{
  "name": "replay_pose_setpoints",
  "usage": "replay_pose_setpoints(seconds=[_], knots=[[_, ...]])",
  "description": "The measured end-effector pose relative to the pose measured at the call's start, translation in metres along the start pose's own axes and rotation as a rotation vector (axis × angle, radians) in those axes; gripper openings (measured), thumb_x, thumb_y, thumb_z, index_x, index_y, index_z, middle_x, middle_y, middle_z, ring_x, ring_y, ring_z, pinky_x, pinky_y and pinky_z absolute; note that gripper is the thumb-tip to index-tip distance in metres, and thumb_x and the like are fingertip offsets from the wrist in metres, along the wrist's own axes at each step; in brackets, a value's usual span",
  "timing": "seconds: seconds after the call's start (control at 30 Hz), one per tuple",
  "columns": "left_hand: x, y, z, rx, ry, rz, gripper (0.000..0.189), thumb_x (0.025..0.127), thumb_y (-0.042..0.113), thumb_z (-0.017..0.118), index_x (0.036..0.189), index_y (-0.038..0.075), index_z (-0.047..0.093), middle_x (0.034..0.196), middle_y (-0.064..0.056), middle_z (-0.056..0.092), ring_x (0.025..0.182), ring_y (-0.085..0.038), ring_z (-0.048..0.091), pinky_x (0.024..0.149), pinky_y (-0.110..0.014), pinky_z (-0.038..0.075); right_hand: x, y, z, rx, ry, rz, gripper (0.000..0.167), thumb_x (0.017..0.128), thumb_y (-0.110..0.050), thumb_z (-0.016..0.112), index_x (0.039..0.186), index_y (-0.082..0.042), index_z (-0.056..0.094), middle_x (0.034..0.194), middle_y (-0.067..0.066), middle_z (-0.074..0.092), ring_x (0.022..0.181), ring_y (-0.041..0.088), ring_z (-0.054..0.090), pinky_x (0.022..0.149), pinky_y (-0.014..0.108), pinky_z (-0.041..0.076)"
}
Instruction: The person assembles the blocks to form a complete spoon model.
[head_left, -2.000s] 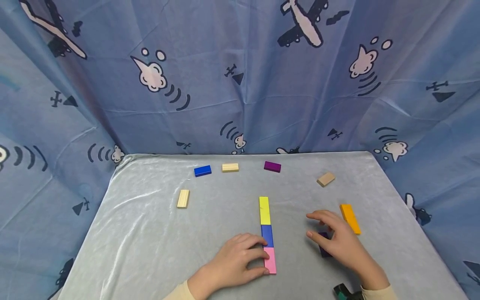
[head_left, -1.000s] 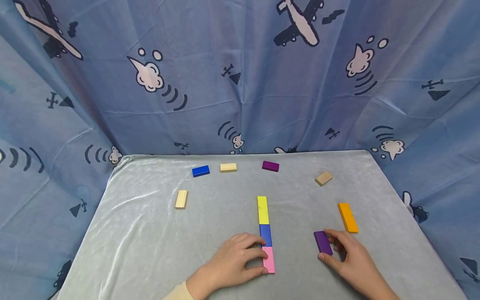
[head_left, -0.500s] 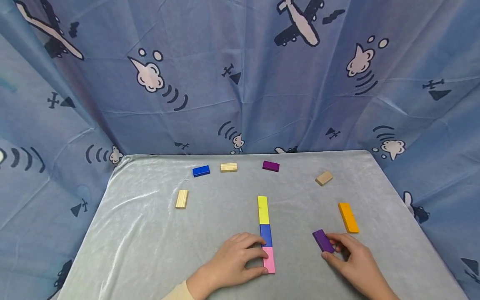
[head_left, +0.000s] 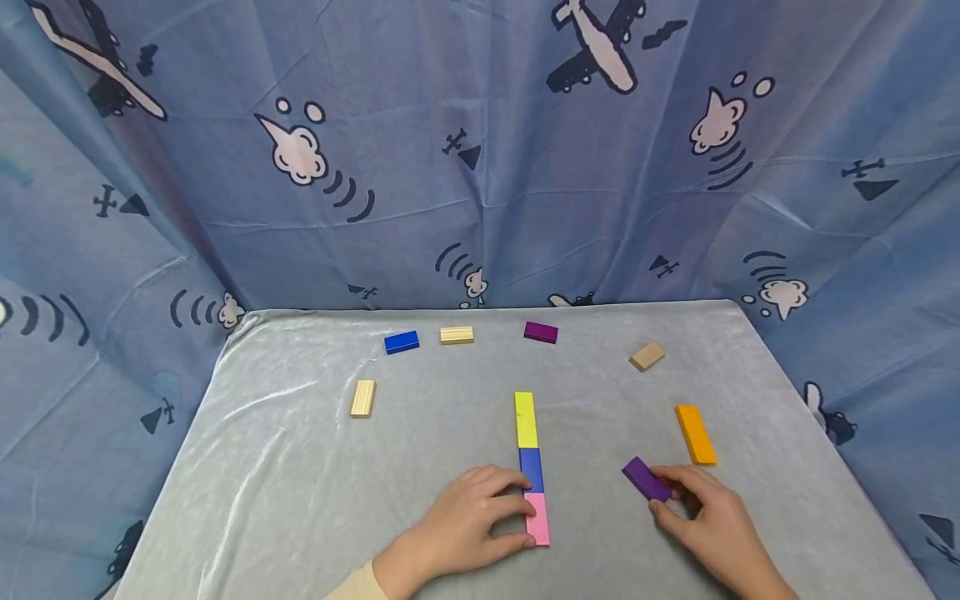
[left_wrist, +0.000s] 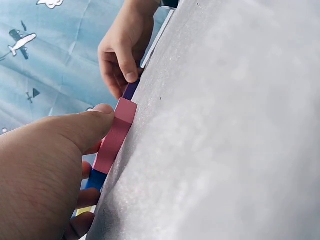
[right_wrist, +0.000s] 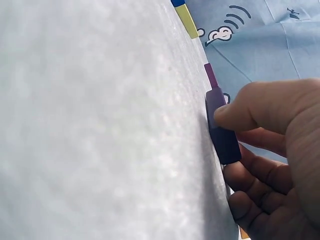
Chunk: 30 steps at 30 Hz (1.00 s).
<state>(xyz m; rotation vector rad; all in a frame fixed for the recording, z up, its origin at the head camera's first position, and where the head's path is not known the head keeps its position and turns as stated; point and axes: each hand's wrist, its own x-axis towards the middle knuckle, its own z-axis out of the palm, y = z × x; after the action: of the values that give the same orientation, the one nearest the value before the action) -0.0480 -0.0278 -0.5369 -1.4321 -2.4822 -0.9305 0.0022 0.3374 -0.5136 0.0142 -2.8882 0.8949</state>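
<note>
A yellow block [head_left: 527,420], a blue block [head_left: 531,469] and a pink block [head_left: 537,520] lie end to end in a straight row on the cloth. My left hand [head_left: 476,515] rests at the row's left side, thumb and fingertips touching the pink block and the near part of the blue one. Over on the right, my right hand [head_left: 707,517] pinches a purple block [head_left: 647,479] at its right end between thumb and fingers. The right wrist view shows the thumb [right_wrist: 232,115] lying on this block's face, low against the cloth.
An orange block [head_left: 696,435] lies just beyond the right hand. Farther back are a tan block [head_left: 647,357], a dark magenta block [head_left: 541,332], a ridged wooden block [head_left: 457,335], a second blue block [head_left: 402,342] and another ridged block [head_left: 363,399]. A patterned curtain [head_left: 480,167] hangs behind the table.
My right hand has come down onto the purple block, taken hold of it and turned it so its far end points more to the left. My left hand stays against the row.
</note>
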Motion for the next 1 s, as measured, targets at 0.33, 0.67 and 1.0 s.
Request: replay_pose_setpoints(seconds=[0.33,0.67,1.0], knots=[[-0.001,-0.001,0.0,0.021,0.005,0.013,0.025,0.099,0.047,0.082,0.112,0.027,0.08,0.133,0.005,0.068,0.121,-0.007,0.062,0.103,-0.025,0.049,0.01,0.0,-0.002,0.036,0.002,-0.046,0.04,0.081,-0.007,0.095,0.118,-0.014,0.081,0.106,-0.003,0.074,0.081,0.006,0.058,0.066,0.023,0.049],[-0.001,-0.002,0.001,0.027,0.013,0.024,0.025,0.098,0.047,0.082,0.112,0.027,0.08,0.133,0.005,0.068,0.121,-0.008,0.062,0.103,-0.024,0.049,0.037,-0.01,-0.002,0.118,0.005,-0.124,0.038,0.084,-0.003,0.092,0.118,-0.018,0.08,0.106,-0.006,0.072,0.083,0.011,0.06,0.068,0.022,0.049],[-0.002,-0.003,0.002,0.031,0.003,0.027,0.024,0.1,0.048,0.08,0.114,0.028,0.08,0.134,0.005,0.067,0.122,-0.008,0.062,0.103,-0.024,0.048,0.064,-0.023,0.004,0.141,-0.065,-0.154,0.036,0.09,-0.006,0.087,0.124,-0.019,0.079,0.111,-0.007,0.072,0.087,0.015,0.059,0.073,0.026,0.048]])
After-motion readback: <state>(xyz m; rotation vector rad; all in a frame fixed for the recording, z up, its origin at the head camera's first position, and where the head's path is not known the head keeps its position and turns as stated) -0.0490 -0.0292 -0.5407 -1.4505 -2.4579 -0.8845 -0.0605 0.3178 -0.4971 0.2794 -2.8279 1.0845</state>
